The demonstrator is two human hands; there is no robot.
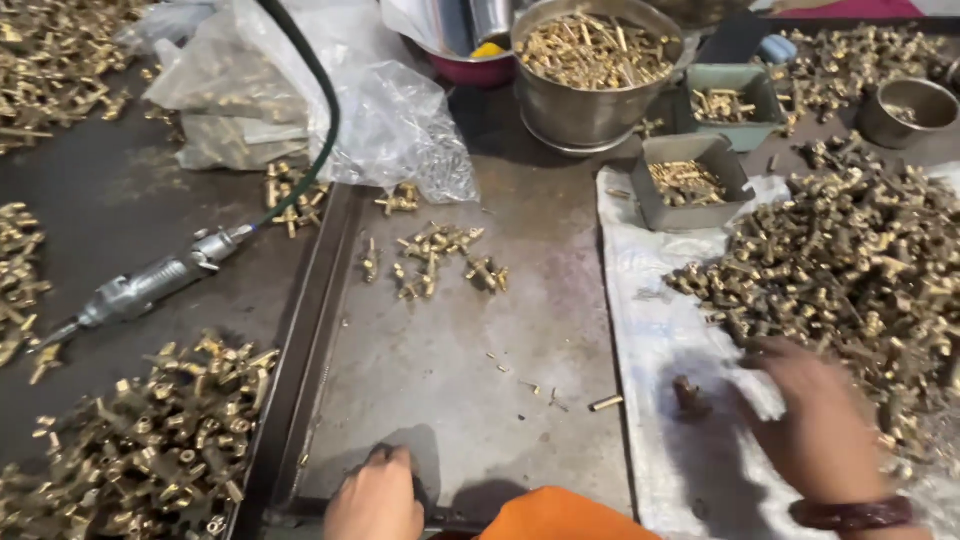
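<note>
My left hand (375, 497) rests at the near edge of the metal tray (460, 350), fingers curled down against it, holding nothing that I can see. My right hand (815, 425) is blurred over the white sheet (650, 330), reaching into the big pile of brass fittings (860, 260); I cannot tell whether its fingers are spread or pinching a piece. A dark band (850, 514) sits on that wrist. One small brass piece (687, 393) lies on the sheet just beside my right hand. To my left, another heap of fittings (150, 440) lies on the counter (120, 210), with an air tool (150, 285) and its hose beyond it. A small cluster of fittings (435, 260) sits mid-tray. Farther off stand two grey square boxes (690, 180), a steel bucket (590, 65) full of brass pins, and crumpled clear plastic bags (300, 90)
</note>
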